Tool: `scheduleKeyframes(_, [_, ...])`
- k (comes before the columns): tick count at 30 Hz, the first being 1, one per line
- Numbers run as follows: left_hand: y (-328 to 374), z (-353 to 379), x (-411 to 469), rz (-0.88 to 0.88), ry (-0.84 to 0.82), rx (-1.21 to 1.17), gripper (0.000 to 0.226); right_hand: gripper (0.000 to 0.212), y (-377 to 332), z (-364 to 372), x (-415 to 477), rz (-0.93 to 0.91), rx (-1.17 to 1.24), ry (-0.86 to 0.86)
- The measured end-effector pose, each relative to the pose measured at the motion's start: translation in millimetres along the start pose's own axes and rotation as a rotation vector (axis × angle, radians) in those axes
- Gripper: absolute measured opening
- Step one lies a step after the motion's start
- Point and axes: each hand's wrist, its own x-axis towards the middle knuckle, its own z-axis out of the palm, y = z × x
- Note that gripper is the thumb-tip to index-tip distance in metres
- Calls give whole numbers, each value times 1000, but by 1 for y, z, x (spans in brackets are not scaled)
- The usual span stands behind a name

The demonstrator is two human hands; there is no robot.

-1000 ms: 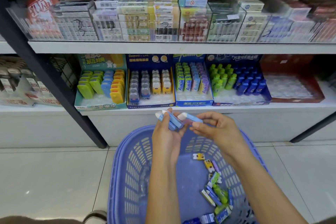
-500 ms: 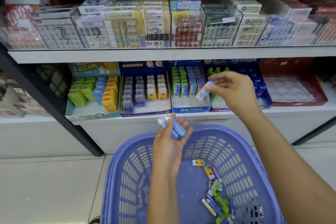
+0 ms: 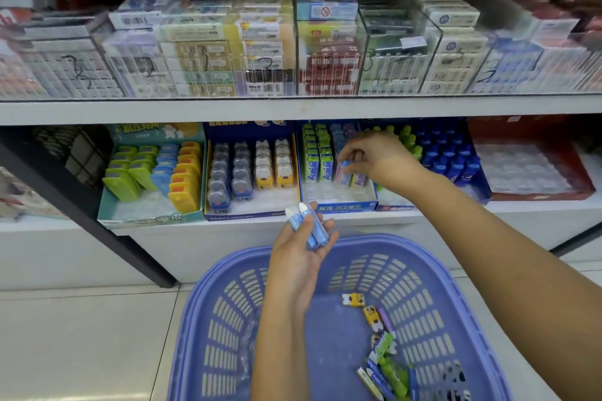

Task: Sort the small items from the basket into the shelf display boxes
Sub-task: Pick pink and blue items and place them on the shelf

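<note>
Nearest to us, the basket (image 3: 221, 319) sits low in front of the person, with a loose heap of unsorted items (image 3: 387, 368) along its right side. So we judge the task well short of done. Above the basket's far rim, the left hand (image 3: 298, 265) is palm-up; its grip is loose, with the thumb laid over a few blue sticks (image 3: 311, 228) whose white tips stand clear of the fingers. Beyond it, the right hand (image 3: 384, 156) reaches into the third box (image 3: 338, 207) on the lower shelf (image 3: 521, 215). Its grip is narrow: fingertips pinch one blue pack (image 3: 345, 169) just beside the standing rows. We cannot tell whether the pack is seated yet. We note these risks. The sticks could slide off the tilted palm into the basket or onto the floor, since little restrains them. The pack could topple the neighbouring upright packs if pushed in at an angle. It could also land in the wrong colour row, as the rows stand tight together. The wrist hangs close over the bottles (image 3: 439, 153) in the next box and could knock them on withdrawal.
</note>
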Motion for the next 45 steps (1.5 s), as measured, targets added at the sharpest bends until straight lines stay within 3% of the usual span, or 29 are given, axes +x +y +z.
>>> scheduleKeyframes(7, [3, -6, 3, 11, -53, -66, 21, 22, -6, -1, 11, -39, -161, -79])
scheduleKeyframes(10, [3, -4, -1, 20, -44, -74, 24, 28, -12, 0, -8, -55, -123, 48])
scheduleKeyframes(13, [1, 1, -3, 83, -16, -54, 29, 21, -23, 10, -48, 67, 372, 160])
scheduleKeyframes(15, [-1, 4, -6, 133, -20, -2, 26, 30, -31, 18, -74, 259, 724, -9])
scheduleKeyframes(18, [-7, 8, -12, 212, -70, 137, 22, 31, -34, 31, -100, 454, 1042, -219])
scheduleKeyframes(21, [-13, 9, -18, 257, -120, 242, 22, 19, -32, 39, -111, 526, 1333, -182])
scheduleKeyframes(23, [-15, 9, -19, 258, -110, 254, 23, 10, -29, 36, -110, 526, 1432, -56])
scheduleKeyframes(25, [-15, 7, -21, 202, -71, 175, 22, 4, -22, 25, -104, 450, 1313, 136])
scheduleKeyframes(28, [-8, 3, -24, 91, -35, 132, 26, 15, -11, 9, -86, 301, 714, 344])
scheduleKeyframes(33, [-3, 0, -22, -37, -55, 99, 33, 18, -9, -6, -51, -5, 111, 256])
scheduleKeyframes(38, [-5, 2, -18, 5, 52, 108, 33, 22, -5, -7, -34, -72, -51, 46])
scheduleKeyframes(43, [-5, 1, -20, 91, 134, 405, 33, 24, -10, 1, -23, -75, -118, 45])
scheduleKeyframes(45, [-3, 1, -22, 112, 111, 420, 32, 25, -13, 4, -18, -54, -139, 11])
